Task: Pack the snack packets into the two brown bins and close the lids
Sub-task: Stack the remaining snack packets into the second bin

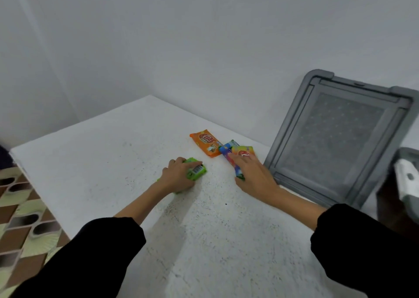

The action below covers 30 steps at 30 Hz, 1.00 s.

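A grey bin lid stands open, tilted back at the right of the white table; the bin's interior is out of sight, contents unknown. The left hand lies over a green packet, fingers curled closed around it. The right hand rests palm-down, fingers spread open, on a blue packet and a yellow packet. An orange packet lies just beside these, untouched.

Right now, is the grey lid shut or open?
Open. The lid stands tilted up against the wall, its inner face toward the camera, off the bin at the right edge.
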{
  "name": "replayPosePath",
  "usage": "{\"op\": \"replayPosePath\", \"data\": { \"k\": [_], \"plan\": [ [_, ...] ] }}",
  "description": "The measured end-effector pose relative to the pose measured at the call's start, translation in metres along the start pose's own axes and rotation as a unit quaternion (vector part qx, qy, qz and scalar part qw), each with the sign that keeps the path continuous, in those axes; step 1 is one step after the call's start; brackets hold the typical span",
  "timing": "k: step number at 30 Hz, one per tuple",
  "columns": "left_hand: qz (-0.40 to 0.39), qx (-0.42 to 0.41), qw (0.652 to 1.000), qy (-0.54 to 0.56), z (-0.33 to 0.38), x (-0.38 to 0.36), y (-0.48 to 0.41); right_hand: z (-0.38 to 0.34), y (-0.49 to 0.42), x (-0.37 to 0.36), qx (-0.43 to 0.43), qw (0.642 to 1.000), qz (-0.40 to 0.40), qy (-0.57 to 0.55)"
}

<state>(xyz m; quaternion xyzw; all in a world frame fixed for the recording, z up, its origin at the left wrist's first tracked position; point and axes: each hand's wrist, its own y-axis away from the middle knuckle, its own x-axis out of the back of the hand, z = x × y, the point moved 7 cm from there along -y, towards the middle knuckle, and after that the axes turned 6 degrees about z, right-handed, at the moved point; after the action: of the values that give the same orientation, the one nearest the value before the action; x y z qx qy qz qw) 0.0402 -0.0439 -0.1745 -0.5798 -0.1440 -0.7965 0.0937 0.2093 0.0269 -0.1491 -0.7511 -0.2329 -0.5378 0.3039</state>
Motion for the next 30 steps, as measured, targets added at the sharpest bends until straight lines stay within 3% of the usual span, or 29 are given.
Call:
{"op": "replayPosePath", "data": {
  "k": [3,6,12,19,30],
  "plan": [
    [-0.006,0.003,1.0,-0.012,0.002,0.0,0.004,0.009,-0.007,0.005,-0.081,0.996,0.019,-0.035],
    [-0.006,-0.004,0.999,-0.032,0.002,-0.002,0.009,0.018,-0.014,-0.009,-0.17,0.984,-0.037,-0.047],
    [0.045,-0.009,0.999,0.007,-0.005,0.011,0.013,0.02,-0.03,-0.003,-0.21,0.973,-0.082,-0.049],
    [0.046,-0.063,0.997,0.026,0.022,0.036,0.026,0.017,-0.033,0.046,-0.174,0.976,-0.046,-0.127],
    [0.047,-0.28,0.958,0.03,0.157,0.09,0.095,0.041,0.079,0.18,-0.094,0.992,-0.013,-0.087]
  ]
}}
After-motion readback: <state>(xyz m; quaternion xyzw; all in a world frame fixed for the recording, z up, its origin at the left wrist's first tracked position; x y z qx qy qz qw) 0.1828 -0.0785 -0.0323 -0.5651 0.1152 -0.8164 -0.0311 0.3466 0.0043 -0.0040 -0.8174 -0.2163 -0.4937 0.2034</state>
